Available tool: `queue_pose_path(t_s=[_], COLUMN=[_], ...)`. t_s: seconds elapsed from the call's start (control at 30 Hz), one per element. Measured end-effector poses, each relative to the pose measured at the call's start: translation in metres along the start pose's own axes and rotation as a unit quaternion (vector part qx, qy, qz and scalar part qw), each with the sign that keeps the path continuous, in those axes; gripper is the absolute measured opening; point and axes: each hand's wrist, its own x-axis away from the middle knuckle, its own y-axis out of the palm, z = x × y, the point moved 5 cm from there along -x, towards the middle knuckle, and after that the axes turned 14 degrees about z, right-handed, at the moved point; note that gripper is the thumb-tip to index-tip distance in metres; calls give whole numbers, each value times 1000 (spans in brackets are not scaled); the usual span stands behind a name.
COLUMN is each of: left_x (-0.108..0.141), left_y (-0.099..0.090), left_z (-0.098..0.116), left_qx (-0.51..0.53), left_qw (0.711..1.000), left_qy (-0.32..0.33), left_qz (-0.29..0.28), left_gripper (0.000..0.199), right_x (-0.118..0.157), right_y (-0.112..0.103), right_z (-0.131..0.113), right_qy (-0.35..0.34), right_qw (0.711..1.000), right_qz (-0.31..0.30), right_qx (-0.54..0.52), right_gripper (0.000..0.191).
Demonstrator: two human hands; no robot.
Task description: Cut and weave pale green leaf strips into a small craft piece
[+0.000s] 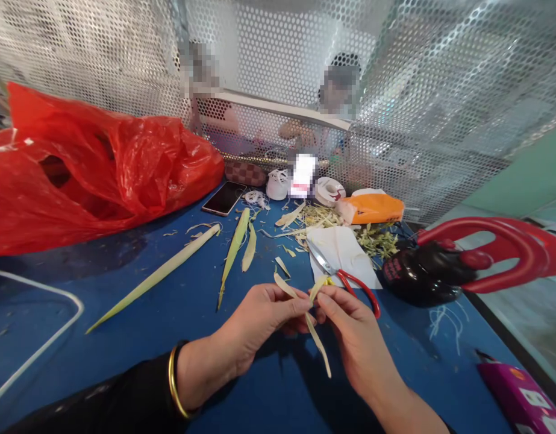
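My left hand (pixel 271 310) is closed, its thumb and fingers pinching a narrow, pale corn-husk-like strip (pixel 320 345). One end of that strip sticks up above the thumb; the other hangs down between my hands. Close beside it, my right hand (pixel 356 334) pinches a short, folded pale strip (pixel 318 288) that meets the first one. Whether the two pieces are joined is hidden by my fingers. Just beyond my right hand lie red-handled scissors (pixel 345 280), partly on a white paper sheet (pixel 345 247). Long greenish leaf pieces (pixel 158 274) rest on the blue table to the left.
A large red plastic bag (pixel 101 175) fills the back left, near a dark phone (pixel 224 199). A lit phone (pixel 303 173), a white spool (pixel 329 191) and an orange packet (pixel 372 208) line the perforated metal screen (pixel 268 60). A black bottle (pixel 422 274) stands right.
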Motion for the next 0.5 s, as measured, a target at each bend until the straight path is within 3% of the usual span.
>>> queue_pose_path(t_s=[0.3,0.5], left_x=[1,-2], left_y=[5,1], left_z=[-4,2], left_qx=[-35,73], left_qw=[999,997], left_qy=[-13,5], left_qz=[-3,34], left_gripper=[13,20], right_x=[3,-3], right_y=[1,-4], right_z=[-1,8], right_qy=[-31,21], right_qw=[999,998], right_qz=[8,51], right_qx=[26,-9], right_gripper=[25,23])
